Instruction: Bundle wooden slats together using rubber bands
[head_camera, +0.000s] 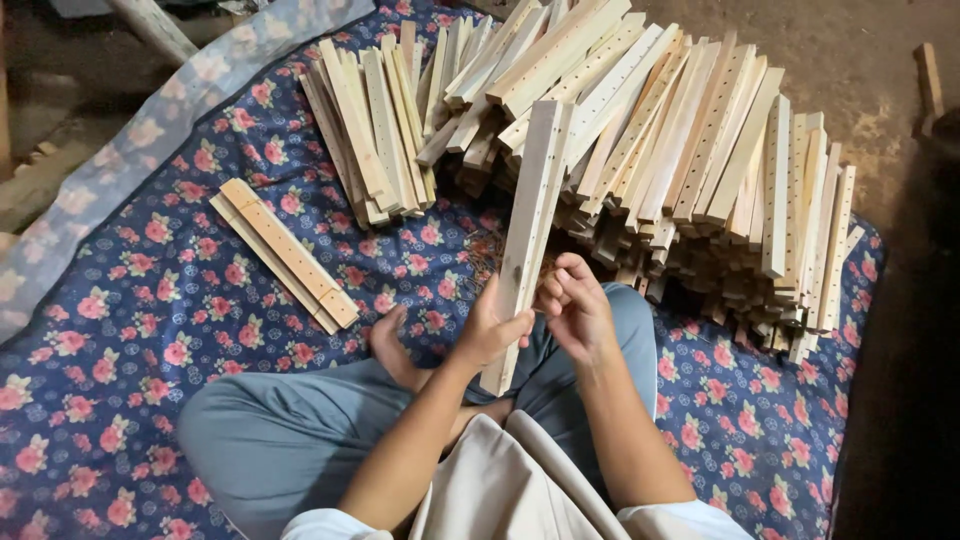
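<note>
Head view shows the person seated cross-legged on a navy floral cloth (150, 330). The left hand (490, 330) wraps its fingers around the lower part of a long pale wooden slat with a row of small holes (530, 215), gripping it firmly. The slat's long axis runs from about 6 o'clock at the lap up toward 12 o'clock, leaning slightly right. The right hand (578, 310) sits just beside the slat at its 3 o'clock, fingers curled in a pinch; what it pinches cannot be told. Farther off, at 10 o'clock, lies a small bundle of flat wooden strips (285, 250); at 12 to 2 o'clock spreads a large heap of similar drilled slats (700, 160).
</note>
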